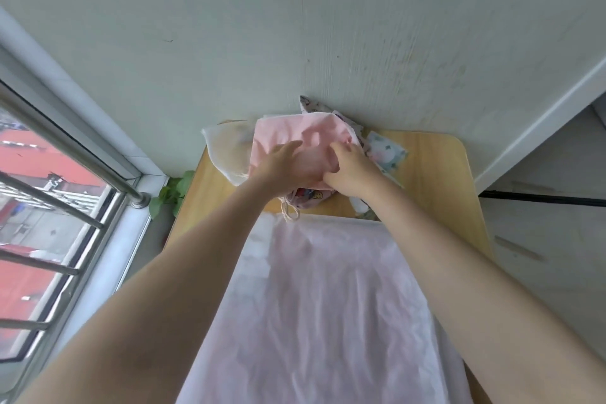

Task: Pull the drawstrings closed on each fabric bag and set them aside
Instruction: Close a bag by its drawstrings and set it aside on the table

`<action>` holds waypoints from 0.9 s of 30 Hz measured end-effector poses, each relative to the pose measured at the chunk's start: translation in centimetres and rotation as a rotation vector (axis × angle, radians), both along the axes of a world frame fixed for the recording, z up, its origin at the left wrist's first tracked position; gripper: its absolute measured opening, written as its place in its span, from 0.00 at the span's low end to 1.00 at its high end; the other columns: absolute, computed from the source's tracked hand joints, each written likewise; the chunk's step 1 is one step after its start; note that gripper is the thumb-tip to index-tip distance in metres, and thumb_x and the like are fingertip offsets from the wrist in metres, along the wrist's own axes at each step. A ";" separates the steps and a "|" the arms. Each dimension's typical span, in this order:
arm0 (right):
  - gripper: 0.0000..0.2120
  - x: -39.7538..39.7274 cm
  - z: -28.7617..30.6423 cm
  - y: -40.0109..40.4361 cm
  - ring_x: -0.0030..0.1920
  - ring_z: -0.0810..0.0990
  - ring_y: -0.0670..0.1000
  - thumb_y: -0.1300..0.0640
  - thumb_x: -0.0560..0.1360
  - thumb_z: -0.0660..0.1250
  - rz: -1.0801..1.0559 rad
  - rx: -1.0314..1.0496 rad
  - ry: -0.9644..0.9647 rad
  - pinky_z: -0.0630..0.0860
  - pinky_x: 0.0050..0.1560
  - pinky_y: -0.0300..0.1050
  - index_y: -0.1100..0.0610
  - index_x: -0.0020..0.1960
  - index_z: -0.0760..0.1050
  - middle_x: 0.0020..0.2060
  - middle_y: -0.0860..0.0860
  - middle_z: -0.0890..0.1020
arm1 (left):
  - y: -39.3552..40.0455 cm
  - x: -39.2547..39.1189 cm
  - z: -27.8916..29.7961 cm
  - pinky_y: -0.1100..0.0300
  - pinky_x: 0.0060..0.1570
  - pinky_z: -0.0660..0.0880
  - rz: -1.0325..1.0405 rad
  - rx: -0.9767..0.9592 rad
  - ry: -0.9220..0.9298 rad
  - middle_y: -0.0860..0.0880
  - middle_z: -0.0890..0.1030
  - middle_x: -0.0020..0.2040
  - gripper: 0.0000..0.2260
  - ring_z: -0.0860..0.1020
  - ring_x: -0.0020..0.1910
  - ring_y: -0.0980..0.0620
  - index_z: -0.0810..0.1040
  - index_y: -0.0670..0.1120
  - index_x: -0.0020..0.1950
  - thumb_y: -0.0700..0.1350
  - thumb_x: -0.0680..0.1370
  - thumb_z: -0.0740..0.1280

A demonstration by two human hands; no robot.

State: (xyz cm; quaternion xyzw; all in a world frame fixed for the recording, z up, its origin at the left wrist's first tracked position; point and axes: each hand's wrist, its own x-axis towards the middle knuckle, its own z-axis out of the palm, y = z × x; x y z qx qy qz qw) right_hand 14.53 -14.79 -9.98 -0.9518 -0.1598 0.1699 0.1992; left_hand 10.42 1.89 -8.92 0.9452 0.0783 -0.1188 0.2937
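A pink fabric bag lies on top of a pile of bags at the far end of the wooden table, against the wall. My left hand rests flat on the pink bag with its fingers stretched out. Beside it, my right hand grips the pink fabric with curled fingers. A cream bag sticks out to the left of the pile. Patterned bags show at its right and a printed one under my hands. A cream drawstring hangs from the pile's near edge.
A large pale pink cloth covers the near part of the table. A window with metal bars runs along the left. Green leaves show between the window sill and the table. The wall stands right behind the pile.
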 end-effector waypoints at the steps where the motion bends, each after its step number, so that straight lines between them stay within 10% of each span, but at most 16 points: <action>1: 0.29 -0.5 0.5 -0.2 0.69 0.66 0.59 0.54 0.75 0.64 -0.020 0.046 -0.026 0.70 0.63 0.53 0.57 0.74 0.61 0.72 0.58 0.62 | -0.1 -0.7 0.4 0.60 0.60 0.63 0.085 -0.023 -0.111 0.48 0.66 0.73 0.31 0.68 0.69 0.48 0.65 0.51 0.75 0.55 0.74 0.71; 5: 0.05 -4.0 2.1 -1.4 0.55 0.74 0.60 0.61 0.74 0.62 -0.111 0.189 -0.490 0.72 0.46 0.50 0.60 0.50 0.72 0.58 0.57 0.75 | -1.6 -5.0 2.6 0.58 0.49 0.68 0.417 -0.056 -0.635 0.51 0.74 0.47 0.06 0.74 0.50 0.48 0.76 0.47 0.44 0.49 0.73 0.65; 8: 0.07 -7.4 2.5 -2.8 0.41 0.75 0.57 0.58 0.76 0.61 -0.170 0.209 -0.376 0.65 0.32 0.44 0.58 0.39 0.69 0.42 0.53 0.80 | -2.6 -8.4 3.5 0.59 0.30 0.63 0.355 -0.069 -0.362 0.53 0.67 0.29 0.13 0.69 0.32 0.49 0.66 0.46 0.30 0.47 0.74 0.63; 11: 0.06 -9.7 1.1 -3.8 0.46 0.79 0.57 0.56 0.75 0.63 -0.064 -0.048 -0.078 0.72 0.40 0.45 0.56 0.48 0.76 0.48 0.53 0.80 | -2.8 -11.1 2.0 0.57 0.42 0.74 -0.017 0.236 0.120 0.49 0.77 0.42 0.12 0.77 0.47 0.46 0.76 0.43 0.42 0.52 0.76 0.65; 14: 0.18 -12.1 -0.6 -4.2 0.57 0.78 0.59 0.59 0.74 0.66 0.036 -0.246 0.056 0.72 0.45 0.47 0.57 0.63 0.68 0.70 0.57 0.66 | -3.2 -14.3 0.1 0.49 0.61 0.71 -0.160 0.331 0.280 0.46 0.71 0.64 0.34 0.70 0.64 0.44 0.71 0.50 0.69 0.59 0.67 0.76; 19: 0.20 -14.1 -1.2 -4.0 0.54 0.80 0.61 0.63 0.75 0.64 -0.063 -0.194 -0.074 0.71 0.38 0.47 0.59 0.66 0.65 0.72 0.59 0.60 | -4.1 -16.4 -1.5 0.47 0.62 0.71 -0.183 0.459 0.202 0.45 0.67 0.68 0.46 0.67 0.68 0.42 0.60 0.53 0.76 0.62 0.64 0.77; 27: 0.06 -14.5 0.4 -5.0 0.39 0.74 0.58 0.66 0.77 0.60 -0.055 -0.052 -0.210 0.62 0.28 0.43 0.59 0.53 0.70 0.56 0.57 0.72 | -4.5 -16.1 0.1 0.50 0.58 0.71 0.011 0.216 -0.107 0.45 0.70 0.67 0.22 0.70 0.65 0.42 0.67 0.48 0.72 0.47 0.78 0.64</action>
